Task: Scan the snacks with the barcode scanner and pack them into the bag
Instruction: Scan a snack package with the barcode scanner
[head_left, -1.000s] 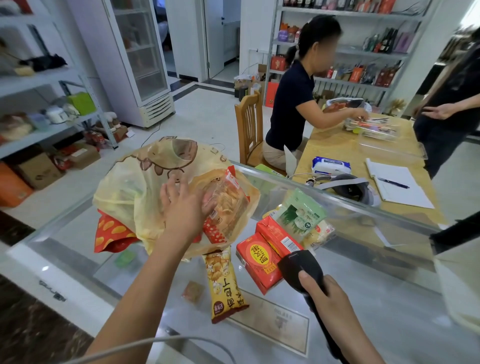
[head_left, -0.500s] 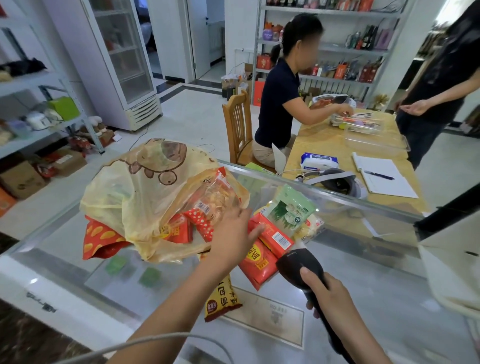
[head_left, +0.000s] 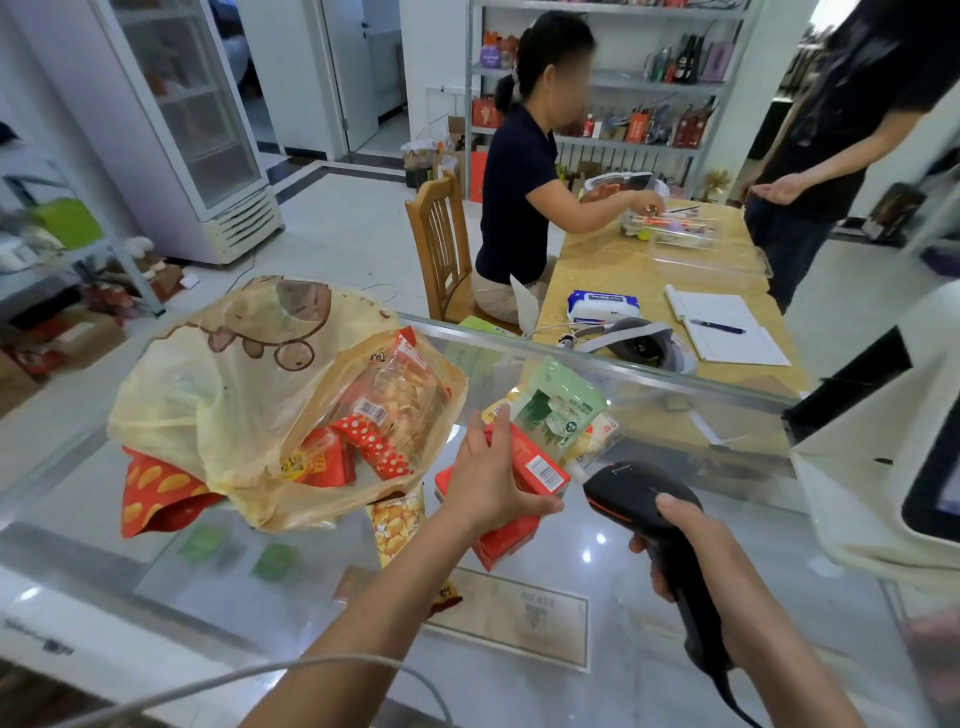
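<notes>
At centre frame, the left grip (head_left: 485, 483) curls round a red snack box (head_left: 537, 465) just left of the barcode scanner (head_left: 631, 483), which the right grip (head_left: 685, 545) clasps, and the yellow bag (head_left: 208, 395) gapes at left on the glass table (head_left: 649, 649).

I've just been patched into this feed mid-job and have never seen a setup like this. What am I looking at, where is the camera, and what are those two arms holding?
There is no machine here. The arms belong to a person who wears a wide-angle camera on the head, so you are looking forward and down along them. The left hand grips a red box with its barcode showing. The right hand holds a black scanner, whose head is close to that box. Both are over a glass counter. On the counter lie a yellow plastic bag with snack packets already inside, a green pouch, a yellow snack packet and another red box under the held one.
</notes>
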